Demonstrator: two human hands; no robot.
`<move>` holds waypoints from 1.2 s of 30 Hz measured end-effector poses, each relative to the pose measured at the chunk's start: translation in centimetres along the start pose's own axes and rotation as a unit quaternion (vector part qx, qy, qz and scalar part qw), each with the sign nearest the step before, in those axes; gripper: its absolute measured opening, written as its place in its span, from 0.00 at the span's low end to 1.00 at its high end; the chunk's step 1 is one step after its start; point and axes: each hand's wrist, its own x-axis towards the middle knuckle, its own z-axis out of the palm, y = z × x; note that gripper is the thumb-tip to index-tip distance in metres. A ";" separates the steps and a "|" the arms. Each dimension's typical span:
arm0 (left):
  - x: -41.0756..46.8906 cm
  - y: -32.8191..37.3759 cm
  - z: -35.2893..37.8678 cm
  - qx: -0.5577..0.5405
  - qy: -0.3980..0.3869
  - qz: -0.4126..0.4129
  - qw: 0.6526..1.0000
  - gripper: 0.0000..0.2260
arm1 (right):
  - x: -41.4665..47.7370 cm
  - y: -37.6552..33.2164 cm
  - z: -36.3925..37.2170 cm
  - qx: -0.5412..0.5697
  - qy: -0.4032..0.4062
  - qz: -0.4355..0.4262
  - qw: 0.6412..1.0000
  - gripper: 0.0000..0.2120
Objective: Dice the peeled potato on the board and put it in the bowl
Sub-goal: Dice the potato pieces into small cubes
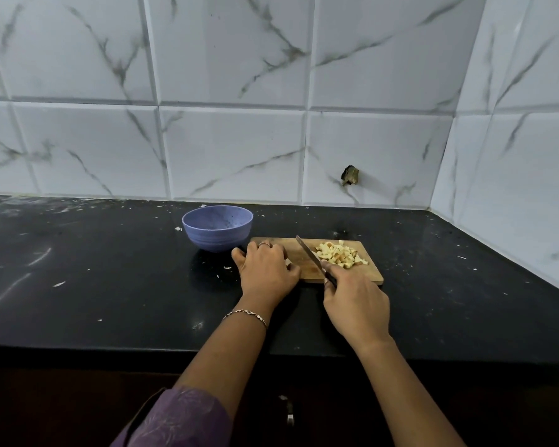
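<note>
Fingers of my right hand (pixel 355 301) wrap the knife (pixel 310 257) handle, left hand (pixel 267 269) lies flat steadying the board (pixel 373 275), so I can push the diced potato (pixel 339 253) left toward the bowl (pixel 217 228).

Left hand (pixel 267 269) lies palm down, fingers (pixel 271 250) spread flat; right hand (pixel 357 301) is curled in a closed grip, both forearms extended forward.

**Count on the tabletop**

Hands: two, a left hand (pixel 265 269) and a right hand (pixel 357 301). Bowl (pixel 217 228): one, blue. Cutting board (pixel 365 269): one, wooden. Knife (pixel 310 254): one. Potato dice (pixel 338 254): one heap, pieces too many and too small to count. Bracelet (pixel 247 315): one. Ring (pixel 264 244): one.
</note>
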 end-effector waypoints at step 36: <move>1.7 0.9 0.6 -0.042 -0.034 0.014 0.998 0.11 | 0.2 -0.1 0.1 0.013 -0.016 -0.035 0.999 0.19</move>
